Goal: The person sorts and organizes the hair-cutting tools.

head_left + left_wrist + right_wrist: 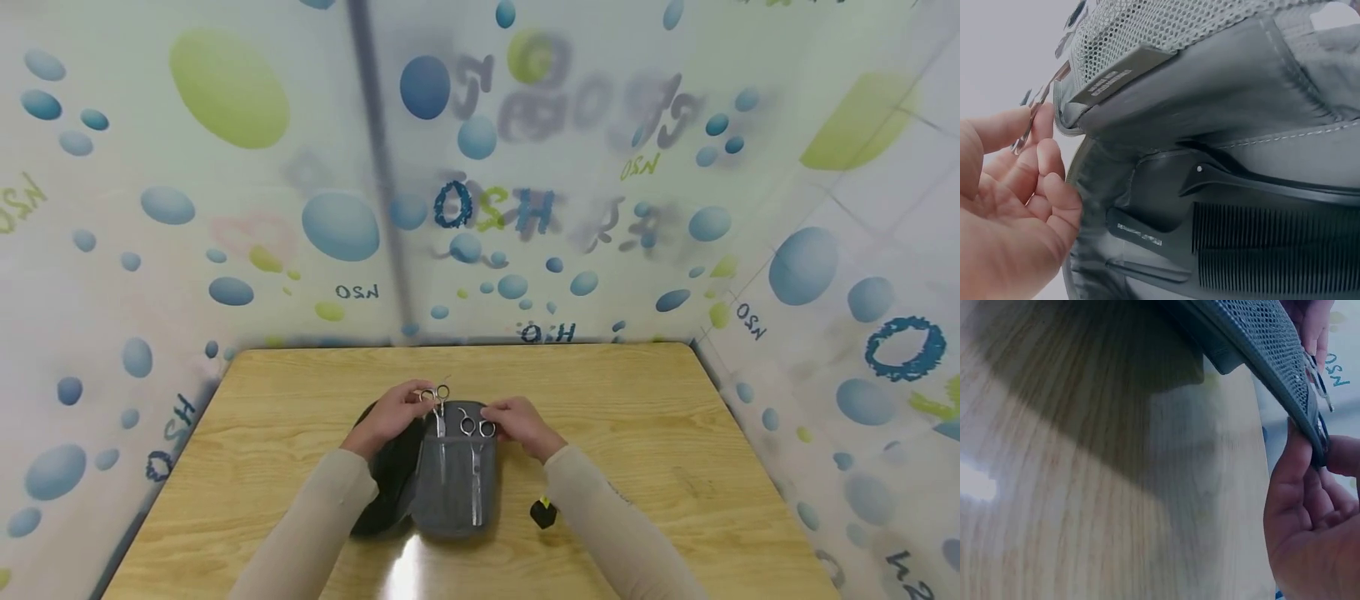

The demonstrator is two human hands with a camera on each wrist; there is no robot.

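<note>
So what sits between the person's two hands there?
In the head view, two pairs of scissors and the top of a gray case lie between the left hand and right hand.

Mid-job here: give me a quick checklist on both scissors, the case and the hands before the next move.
1. Left hand on the raised scissors: ok, pinching the handle end.
2. Right hand on the case: ok, pinching its upper edge.
3. Other scissors in the mesh pocket: ok, visible through it.
4. Both scissors level: not ok, the left pair stands higher.
5. Raised scissors fully closed: cannot tell, too small.
6. Black comb in the case: ok.
</note>
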